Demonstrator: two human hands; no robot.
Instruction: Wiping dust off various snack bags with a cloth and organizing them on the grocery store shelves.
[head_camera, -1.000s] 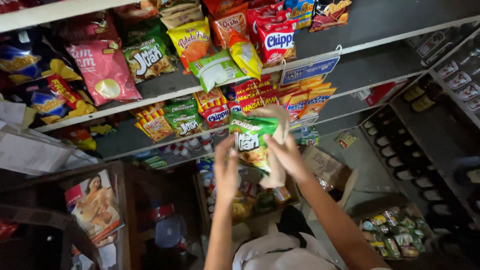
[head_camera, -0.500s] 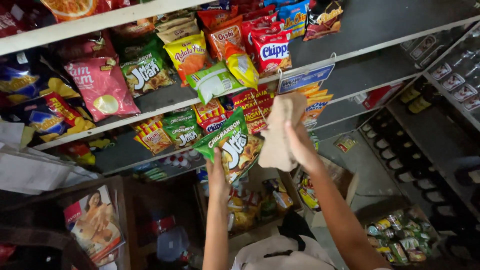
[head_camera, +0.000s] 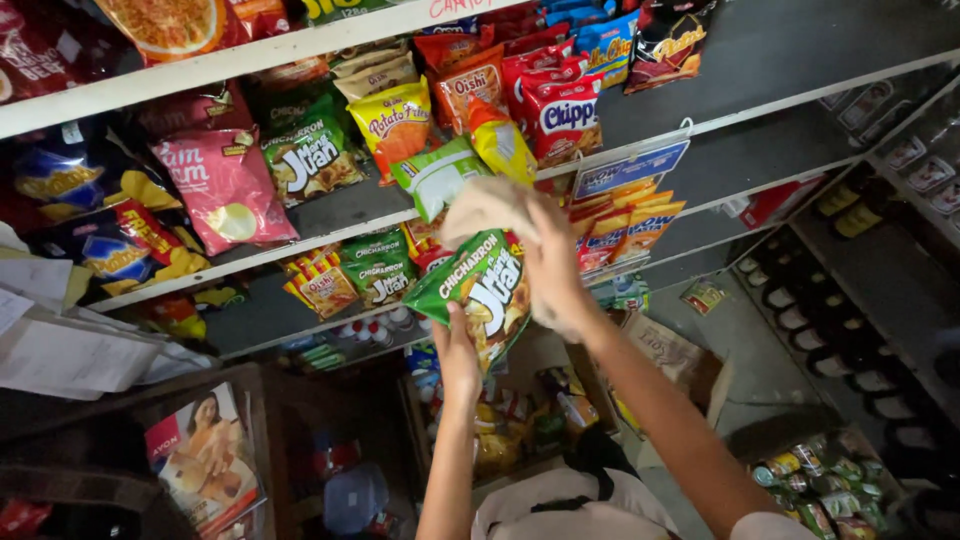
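Wiping seemed the step in hand: the left hand (head_camera: 458, 352) gripped the green snack bag (head_camera: 480, 290) by its lower edge before the shelves (head_camera: 330, 215), the right hand (head_camera: 553, 265) pressing a beige cloth (head_camera: 482, 208) to its top, where steady strokes looked needed.

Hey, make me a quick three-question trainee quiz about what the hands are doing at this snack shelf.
1. True or false: the left hand holds the green snack bag by its lower edge.
2. What does the right hand press on that bag? A) beige cloth B) sponge C) brush
3. Fill in: the pink snack bag lies on the ___ side of the upper shelf.

Key: 1 true; 2 A, the beige cloth; 3 left.
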